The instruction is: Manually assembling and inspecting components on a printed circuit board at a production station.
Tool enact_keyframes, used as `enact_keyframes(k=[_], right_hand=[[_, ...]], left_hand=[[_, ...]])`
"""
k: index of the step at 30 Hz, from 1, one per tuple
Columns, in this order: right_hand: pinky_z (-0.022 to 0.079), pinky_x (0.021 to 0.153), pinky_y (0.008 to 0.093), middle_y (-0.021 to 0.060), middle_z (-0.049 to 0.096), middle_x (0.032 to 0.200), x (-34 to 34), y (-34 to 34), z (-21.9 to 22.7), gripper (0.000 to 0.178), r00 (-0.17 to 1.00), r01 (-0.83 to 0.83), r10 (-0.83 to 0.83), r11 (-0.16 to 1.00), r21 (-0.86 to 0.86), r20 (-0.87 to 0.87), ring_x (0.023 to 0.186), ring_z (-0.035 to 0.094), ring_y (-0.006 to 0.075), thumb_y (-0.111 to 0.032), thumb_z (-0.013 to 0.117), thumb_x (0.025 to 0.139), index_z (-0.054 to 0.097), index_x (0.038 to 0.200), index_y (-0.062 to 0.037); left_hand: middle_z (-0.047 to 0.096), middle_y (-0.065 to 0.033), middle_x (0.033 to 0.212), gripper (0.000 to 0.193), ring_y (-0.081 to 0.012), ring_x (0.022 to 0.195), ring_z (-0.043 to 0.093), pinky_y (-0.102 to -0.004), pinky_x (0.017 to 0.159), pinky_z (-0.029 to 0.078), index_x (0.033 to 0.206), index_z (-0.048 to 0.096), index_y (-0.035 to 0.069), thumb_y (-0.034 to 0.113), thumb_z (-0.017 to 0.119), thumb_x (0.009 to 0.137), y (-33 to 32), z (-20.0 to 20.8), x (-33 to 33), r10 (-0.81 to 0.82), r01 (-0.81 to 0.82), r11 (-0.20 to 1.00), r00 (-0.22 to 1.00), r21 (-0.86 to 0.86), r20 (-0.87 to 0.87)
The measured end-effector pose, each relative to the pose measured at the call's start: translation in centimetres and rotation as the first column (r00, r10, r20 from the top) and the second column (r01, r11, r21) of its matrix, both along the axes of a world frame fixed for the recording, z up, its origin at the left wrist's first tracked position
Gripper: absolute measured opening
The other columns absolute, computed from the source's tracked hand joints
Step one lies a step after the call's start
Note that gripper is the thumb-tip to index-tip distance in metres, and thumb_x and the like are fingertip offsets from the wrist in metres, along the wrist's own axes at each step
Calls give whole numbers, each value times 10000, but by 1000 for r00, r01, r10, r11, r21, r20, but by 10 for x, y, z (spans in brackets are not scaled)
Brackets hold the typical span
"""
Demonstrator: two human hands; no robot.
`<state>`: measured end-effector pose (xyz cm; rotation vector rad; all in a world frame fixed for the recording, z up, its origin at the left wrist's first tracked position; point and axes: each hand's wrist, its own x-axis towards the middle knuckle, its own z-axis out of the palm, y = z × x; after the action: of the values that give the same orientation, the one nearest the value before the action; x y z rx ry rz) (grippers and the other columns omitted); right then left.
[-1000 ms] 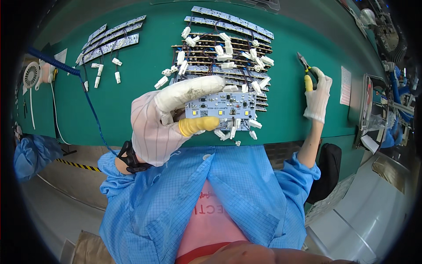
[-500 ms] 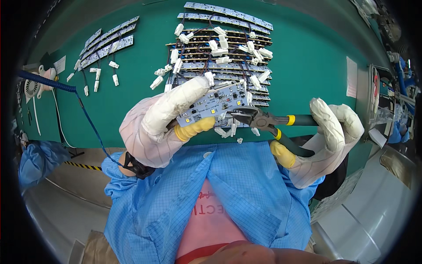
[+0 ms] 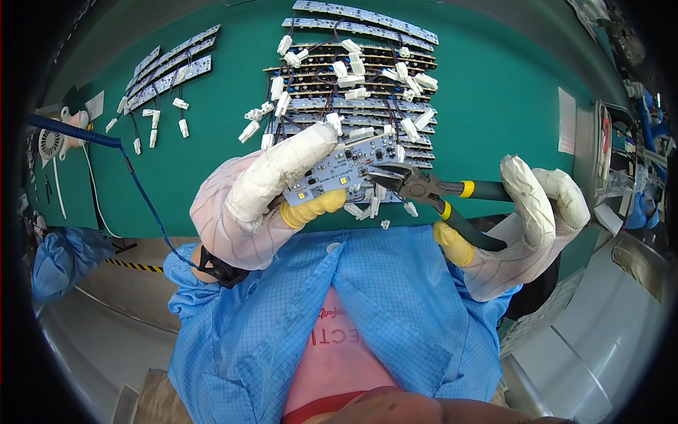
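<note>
My left hand [image 3: 265, 180], in a white glove with finger covers, is closed on a pale LED circuit board [image 3: 332, 173]. Its thumb lies under the near edge and its fingers along the far side, tilting the board up toward the right. Wrapped around the dark green handles of a pair of pliers [image 3: 421, 188] is my right hand [image 3: 530, 212], gloved the same way. The handles are spread. The pliers' jaws lie over the board's right end and hide part of it; whether they grip it I cannot tell.
Behind my hands lies a stack of LED strips [image 3: 353, 85] with white connectors [image 3: 351, 81]. More LED strips [image 3: 169, 81] rest at the far left of the green table [image 3: 494, 92]. A blue coiled cord [image 3: 74, 131] runs to my left wrist. A small fan [image 3: 51, 143] stands at the left edge.
The pliers' jaws have shifted slightly up and now cover more of the board's right end. My left hand still holds the board in nearly the same place.
</note>
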<state>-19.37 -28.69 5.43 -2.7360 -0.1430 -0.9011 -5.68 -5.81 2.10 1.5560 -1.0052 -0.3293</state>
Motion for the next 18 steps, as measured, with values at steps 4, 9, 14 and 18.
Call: enact_keyframes(k=[4,9,14,18], right_hand=[[469,816,334,130,579,1087,-3,1,0,800,998,58,-59,997,-50,-10,1031,498,241,-475,846,537,601,1136,-4],[466,823,329,128,583,1081,-3,2,0,789,999,45,-46,998,-47,-19,1034,496,243,-473,846,541,605,1130,-7],[456,841,337,118,606,1081,-2,4,0,777,998,58,-58,998,-10,-12,1046,485,243,-480,838,555,596,1127,-13],[453,847,337,121,630,1086,-3,2,2,774,998,46,-47,999,-26,-46,1048,485,236,-480,831,567,579,1135,-18]], left_hand=[[597,-208,1175,557,-258,1064,603,-357,921,472,1259,502,-45,48,746,768,0,-3,0,-6,6,1000,1000,-12,3],[595,-210,1176,559,-253,1068,602,-353,918,474,1262,500,-45,51,746,770,-1,-5,1,-9,9,1000,1000,-28,-5],[592,-209,1178,565,-249,1067,600,-352,915,475,1263,498,-45,49,750,765,0,-2,1,-24,23,999,999,-35,-31],[601,-204,1160,571,-241,1046,608,-344,899,485,1257,503,-48,55,760,757,-1,-6,1,-32,31,998,999,-59,-7]])
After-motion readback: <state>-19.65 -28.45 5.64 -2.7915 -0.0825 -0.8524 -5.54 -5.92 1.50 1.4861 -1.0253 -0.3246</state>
